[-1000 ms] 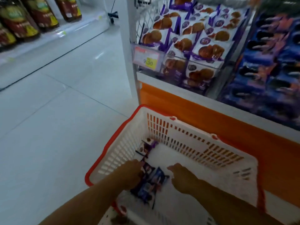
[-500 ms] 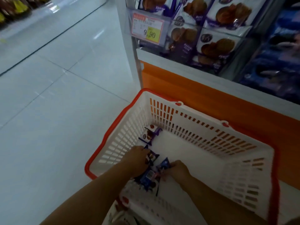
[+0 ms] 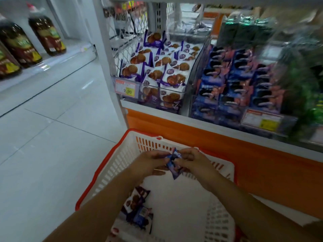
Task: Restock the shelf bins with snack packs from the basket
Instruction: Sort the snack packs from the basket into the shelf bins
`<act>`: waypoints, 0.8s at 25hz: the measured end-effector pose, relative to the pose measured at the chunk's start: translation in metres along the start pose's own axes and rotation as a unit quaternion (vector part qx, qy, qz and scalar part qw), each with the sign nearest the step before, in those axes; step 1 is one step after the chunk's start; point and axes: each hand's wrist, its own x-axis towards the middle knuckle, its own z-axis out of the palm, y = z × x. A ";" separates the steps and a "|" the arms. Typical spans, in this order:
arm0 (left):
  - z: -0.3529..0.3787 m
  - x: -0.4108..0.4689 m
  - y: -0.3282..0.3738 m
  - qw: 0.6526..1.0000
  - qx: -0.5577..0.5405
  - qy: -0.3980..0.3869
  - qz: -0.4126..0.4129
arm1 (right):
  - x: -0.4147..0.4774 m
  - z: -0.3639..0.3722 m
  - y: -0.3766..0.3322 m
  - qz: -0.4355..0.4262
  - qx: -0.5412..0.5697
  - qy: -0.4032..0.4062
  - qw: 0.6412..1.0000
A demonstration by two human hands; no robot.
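**As both hands pinch 1 blue pack above the basket**

While your fingertips meet over the basket, they close on 1 small blue snack pack (image 3: 173,165). The fingers (image 3: 158,154) of your left hand (image 3: 148,162) curl onto its left edge. Those of your right hand (image 3: 190,160) pinch its upper right side. The pack hangs tilted between the 2 hands, its lower corner pointing down, clear of the basket bottom. Blur hides its print.

Below your wrists sits the basket (image 3: 113,165), white with a red rim, just in front of the shelf's orange base panel (image 3: 262,163). On its bottom, near the left wall and beside your left forearm, lie at least 2 more packs. They are a purple-and-white cookie pack (image 3: 135,199) and, nearer you and touching it, a dark blue pack (image 3: 141,217).

Beyond the basket, 2 shelf bins stand side by side. The left bin (image 3: 164,70) holds purple-and-white cookie packs piled behind its clear front, with a price tag (image 3: 126,88) reading 9.90 at its left front corner. The right bin (image 3: 236,81) holds rows of blue packs. Another price tag (image 3: 262,119) with a yellow patch is fixed to its front, its figures too blurred to read. Further right the shelf smears into green blur.

Off to your left, across the pale tiled floor (image 3: 52,137), dark bottles (image 3: 47,34) with green-and-yellow labels stand on a low white shelf (image 3: 57,62).
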 end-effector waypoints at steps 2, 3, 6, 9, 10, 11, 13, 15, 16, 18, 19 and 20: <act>0.007 -0.010 0.026 0.999 0.013 -0.025 0.019 | -0.017 -0.016 -0.018 -0.045 -0.035 -0.003 0.998; 0.010 -0.014 0.037 0.998 0.032 -0.031 0.033 | -0.024 -0.023 -0.027 -0.067 -0.047 -0.006 0.997; 0.015 -0.026 0.069 0.995 0.065 -0.024 0.068 | -0.039 -0.039 -0.053 -0.113 -0.064 -0.008 0.991; 0.017 -0.032 0.098 0.994 0.051 0.009 0.097 | -0.052 -0.056 -0.084 -0.150 -0.111 0.003 0.982; 0.018 -0.034 0.105 0.992 0.048 0.012 0.114 | -0.056 -0.062 -0.093 -0.160 -0.123 0.011 0.979; 0.021 -0.034 0.110 0.990 0.048 0.013 0.135 | -0.059 -0.068 -0.100 -0.170 -0.127 0.016 0.977; 0.028 -0.033 0.117 0.983 0.057 0.034 0.172 | -0.062 -0.079 -0.109 -0.189 -0.118 0.019 0.975; 0.035 -0.031 0.120 0.978 0.060 0.060 0.192 | -0.062 -0.084 -0.113 -0.193 -0.093 0.023 0.977; 0.038 -0.030 0.122 0.977 0.060 0.067 0.193 | -0.060 -0.085 -0.114 -0.186 -0.082 0.029 0.979; 0.040 -0.027 0.128 0.978 0.048 0.080 0.186 | -0.057 -0.085 -0.117 -0.168 -0.079 0.034 0.982; 0.040 -0.027 0.132 0.980 0.027 0.083 0.181 | -0.055 -0.085 -0.118 -0.167 -0.087 0.039 0.981; 0.040 -0.028 0.136 0.981 0.000 0.079 0.175 | -0.053 -0.086 -0.118 -0.173 -0.097 0.048 0.979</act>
